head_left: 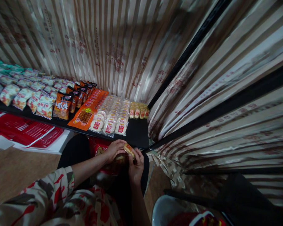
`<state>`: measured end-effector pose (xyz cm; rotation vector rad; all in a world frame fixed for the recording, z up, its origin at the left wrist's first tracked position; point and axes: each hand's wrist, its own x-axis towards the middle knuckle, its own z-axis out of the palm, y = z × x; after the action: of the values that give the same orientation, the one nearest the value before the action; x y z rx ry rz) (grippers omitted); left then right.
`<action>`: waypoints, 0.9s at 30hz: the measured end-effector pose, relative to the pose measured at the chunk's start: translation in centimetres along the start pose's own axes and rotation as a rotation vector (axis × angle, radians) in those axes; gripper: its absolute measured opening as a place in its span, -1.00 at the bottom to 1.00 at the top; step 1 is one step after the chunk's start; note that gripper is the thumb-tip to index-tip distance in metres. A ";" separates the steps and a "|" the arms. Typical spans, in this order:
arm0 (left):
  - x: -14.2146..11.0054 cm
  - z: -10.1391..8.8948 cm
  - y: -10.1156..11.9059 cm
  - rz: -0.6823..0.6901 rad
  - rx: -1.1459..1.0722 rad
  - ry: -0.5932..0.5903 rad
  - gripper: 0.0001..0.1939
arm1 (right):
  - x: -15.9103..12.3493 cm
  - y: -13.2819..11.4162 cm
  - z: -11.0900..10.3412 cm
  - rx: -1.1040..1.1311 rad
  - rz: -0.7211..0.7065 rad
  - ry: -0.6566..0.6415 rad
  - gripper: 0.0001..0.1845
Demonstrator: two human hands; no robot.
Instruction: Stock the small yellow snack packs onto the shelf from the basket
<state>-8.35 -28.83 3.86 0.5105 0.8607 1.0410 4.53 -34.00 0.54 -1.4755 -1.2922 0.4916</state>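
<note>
My left hand (114, 149) and my right hand (136, 164) meet below the front edge of a black shelf (138, 133), both closed on one small yellow-orange wrapped snack (128, 148). Under my hands lies a red bag or box of snacks (97, 147), partly hidden. On the shelf just above stand a short row of small yellow packets (139, 111), rows of round white wrapped cakes (110, 114) and a flat orange pack (89, 110).
Dark orange snack bags (69, 102) and many pale snack bags (21, 91) fill the shelf to the left. A red shopping basket (25, 131) lies on the floor at left. Striped curtains (202, 78) hang behind and right. A white bucket (166, 210) sits at bottom right.
</note>
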 end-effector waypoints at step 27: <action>0.1 0.2 -1.5 0.021 0.107 0.063 -0.52 | 1.9 -0.3 0.6 0.396 0.372 0.042 -0.21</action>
<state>-7.34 -29.32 2.88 0.5806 0.9725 1.0379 4.54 -32.09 1.26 -1.3769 -0.8246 0.8997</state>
